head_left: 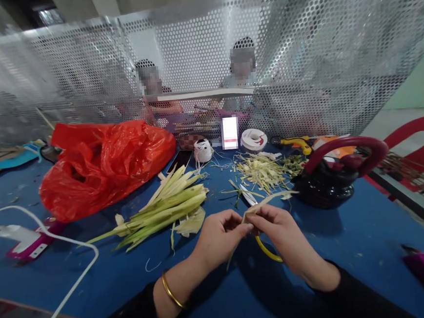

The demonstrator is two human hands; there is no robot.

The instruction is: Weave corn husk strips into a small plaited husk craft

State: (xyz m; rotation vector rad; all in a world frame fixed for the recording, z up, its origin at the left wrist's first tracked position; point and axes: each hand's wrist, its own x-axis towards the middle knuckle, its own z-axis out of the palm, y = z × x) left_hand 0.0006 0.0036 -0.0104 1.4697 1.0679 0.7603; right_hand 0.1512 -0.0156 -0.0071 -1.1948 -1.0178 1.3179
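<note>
Both my left hand (221,234) and my right hand (278,229) are closed on one pale strip of husk (270,199), their fingertips meeting above the blue table. One end of the strip sticks out to the upper right; a thin end hangs below my left fingers. Behind and below my right hand lie scissors (247,194), blades pointing away, with a yellow handle (269,252) partly hidden by the hand. To the left of my hands rests a bundle of green and cream corn husks (164,209). Cut husk scraps (262,172) are heaped beyond the scissors.
A red plastic bag (105,162) fills the back left. White string (202,151), a tape roll (253,140) and a yellow glue gun (299,145) stand at the back. A black pot (324,187) is at right, a power strip (35,244) at left. People sit behind the perforated screen (195,42).
</note>
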